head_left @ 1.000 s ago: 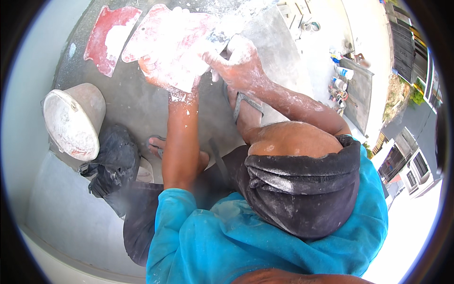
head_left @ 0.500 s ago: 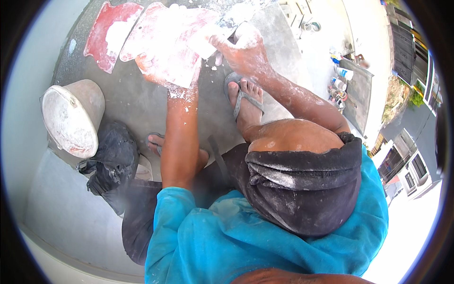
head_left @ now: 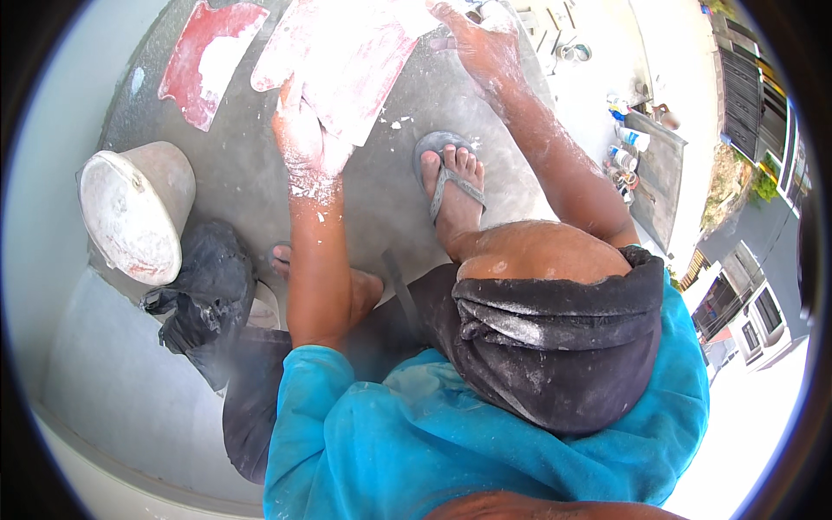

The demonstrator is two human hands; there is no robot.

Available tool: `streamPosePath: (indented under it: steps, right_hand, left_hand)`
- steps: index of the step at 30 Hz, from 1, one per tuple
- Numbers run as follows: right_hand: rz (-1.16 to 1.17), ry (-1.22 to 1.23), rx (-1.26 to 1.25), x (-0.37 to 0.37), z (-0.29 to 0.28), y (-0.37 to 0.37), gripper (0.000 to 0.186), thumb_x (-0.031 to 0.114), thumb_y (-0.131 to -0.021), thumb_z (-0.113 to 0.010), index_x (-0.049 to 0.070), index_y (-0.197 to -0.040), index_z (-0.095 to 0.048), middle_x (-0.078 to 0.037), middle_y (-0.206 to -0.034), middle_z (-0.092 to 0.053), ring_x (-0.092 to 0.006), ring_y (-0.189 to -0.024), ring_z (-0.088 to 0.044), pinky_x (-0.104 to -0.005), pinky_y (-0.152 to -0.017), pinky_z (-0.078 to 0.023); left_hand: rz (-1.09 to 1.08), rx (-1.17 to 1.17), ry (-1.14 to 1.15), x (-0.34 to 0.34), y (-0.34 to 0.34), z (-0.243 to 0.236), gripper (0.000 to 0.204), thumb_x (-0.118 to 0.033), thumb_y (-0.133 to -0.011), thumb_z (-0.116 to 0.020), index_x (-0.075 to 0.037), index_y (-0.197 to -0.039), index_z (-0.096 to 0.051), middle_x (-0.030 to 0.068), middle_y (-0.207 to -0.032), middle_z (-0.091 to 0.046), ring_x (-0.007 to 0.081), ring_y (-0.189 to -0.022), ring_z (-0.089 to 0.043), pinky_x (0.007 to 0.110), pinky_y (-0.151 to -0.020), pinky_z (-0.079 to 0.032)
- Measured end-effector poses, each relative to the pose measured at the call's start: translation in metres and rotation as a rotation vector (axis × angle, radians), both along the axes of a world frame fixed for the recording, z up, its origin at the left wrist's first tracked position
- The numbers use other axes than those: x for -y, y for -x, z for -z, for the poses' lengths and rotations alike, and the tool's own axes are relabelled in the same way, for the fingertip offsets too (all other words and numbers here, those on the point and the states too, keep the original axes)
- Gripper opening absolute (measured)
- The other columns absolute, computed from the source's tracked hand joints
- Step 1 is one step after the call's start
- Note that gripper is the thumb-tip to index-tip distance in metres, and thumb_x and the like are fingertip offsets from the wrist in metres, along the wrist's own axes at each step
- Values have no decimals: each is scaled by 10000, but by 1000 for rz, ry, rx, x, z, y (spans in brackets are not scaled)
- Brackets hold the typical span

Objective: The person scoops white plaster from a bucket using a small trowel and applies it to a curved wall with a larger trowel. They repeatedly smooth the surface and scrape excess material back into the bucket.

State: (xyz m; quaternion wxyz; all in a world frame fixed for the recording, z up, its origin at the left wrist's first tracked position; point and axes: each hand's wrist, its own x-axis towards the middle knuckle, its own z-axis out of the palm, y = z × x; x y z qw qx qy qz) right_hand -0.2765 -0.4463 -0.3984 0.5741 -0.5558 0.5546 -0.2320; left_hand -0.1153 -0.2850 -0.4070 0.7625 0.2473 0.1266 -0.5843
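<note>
Now, in the head view, you are working with your hands further apart than a moment ago: your right hand (head_left: pixel 481 43) has slid up toward the top edge of the picture, away from your left hand (head_left: pixel 303 139), which is staying pressed on the pink powder-coated slab (head_left: pixel 347 52). That spread suggests you are smoothing or wiping across the slab rather than lifting it.

Your left hand is lying mostly flat, fingers extended over the slab's lower edge, gripping nothing. Your right hand is resting on the slab's upper right part with fingers loosely curled (whether it is holding a small tool there I cannot tell).

The slab is lying flat on the grey concrete floor (head_left: pixel 390 199), just ahead of your sandalled foot (head_left: pixel 451 182). Its long axis is running from lower left to upper right, the far end pointing away from you.

A second red slab (head_left: pixel 208 61) is lying to its left, and a white bucket (head_left: pixel 134 212) is sitting tipped beside a black bag (head_left: pixel 204 286).
</note>
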Motion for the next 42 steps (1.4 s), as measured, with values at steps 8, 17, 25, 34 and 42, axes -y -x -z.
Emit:
streamPosePath:
  steps: [8,17,25,34,42]
  right_hand:
    - [16,207,-40,-20,6,-7,286,244,-876,-707,1,-1026,-690,-124,-971,-720,-212,-888,-679,-364,-791,-525]
    - [-397,250,-105,-55,-32,7,338,322,-868,-728,22,-1020,-698,-91,-832,-715,-201,-756,-682,-343,-705,-536]
    - [-477,386,-69,-63,-37,3,251,268,-862,-736,47,-975,-696,-81,-794,-702,-209,-708,-675,-358,-660,-531]
    - [-446,275,-125,-65,-36,1,279,275,-846,-755,20,-943,-697,-108,-750,-692,-214,-708,-672,-350,-667,-528]
    - [-480,281,-154,-52,-52,-9,252,263,-850,-743,25,-923,-710,-120,-777,-710,-215,-726,-698,-353,-667,-540]
  left_hand:
    - [85,332,-478,26,38,-33,358,-138,-1007,-471,72,-1298,-473,190,-1209,-601,302,-1075,-633,463,-909,-547]
    - [114,339,-532,30,19,-34,391,-175,-1020,-484,43,-1343,-453,172,-1253,-591,296,-1147,-593,479,-949,-514]
    - [50,329,-486,30,22,-23,382,-177,-1014,-517,21,-1337,-473,158,-1224,-607,284,-1108,-600,423,-883,-526]
    - [41,261,-486,26,16,-24,371,-155,-1021,-490,30,-1342,-465,160,-1249,-594,298,-1105,-603,436,-902,-522]
    - [-31,273,-511,33,18,-25,347,-126,-1005,-507,73,-1288,-495,180,-1190,-605,293,-1053,-634,426,-840,-561]
